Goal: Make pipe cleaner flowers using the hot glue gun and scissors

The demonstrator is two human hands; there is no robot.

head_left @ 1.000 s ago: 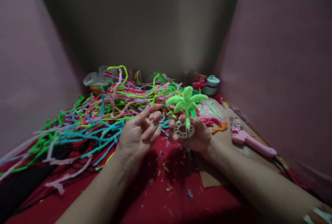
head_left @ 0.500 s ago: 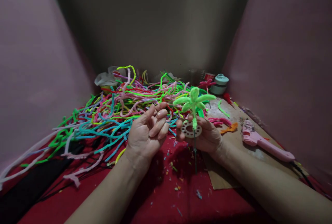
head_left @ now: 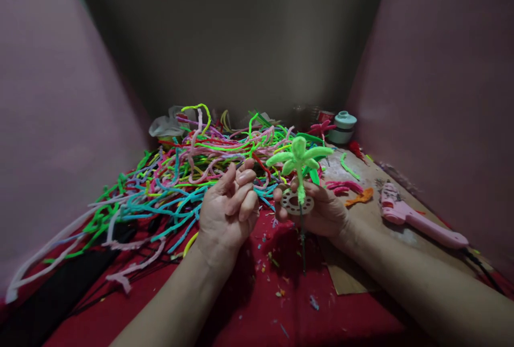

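Pink walls point(head_left: 441, 68) are enclosing a red cloth surface point(head_left: 261, 304) that is being covered by a pile of pipe cleaners point(head_left: 180, 175). A green flower point(head_left: 299, 159) and ring disc point(head_left: 297, 202) are being gripped by the right hand point(head_left: 321, 210); the left hand point(head_left: 228, 210) is being held loosely curled, empty.

Right hand point(head_left: 321, 210) pinches green flower point(head_left: 299, 158), ring disc point(head_left: 296, 202); left hand point(head_left: 228, 208) empty, curled.

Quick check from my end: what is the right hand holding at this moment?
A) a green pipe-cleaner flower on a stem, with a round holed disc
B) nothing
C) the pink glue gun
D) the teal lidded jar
A: the right hand grips the green pipe-cleaner flower with the holed disc below its petals; the pink glue gun lies untouched on the cardboard.
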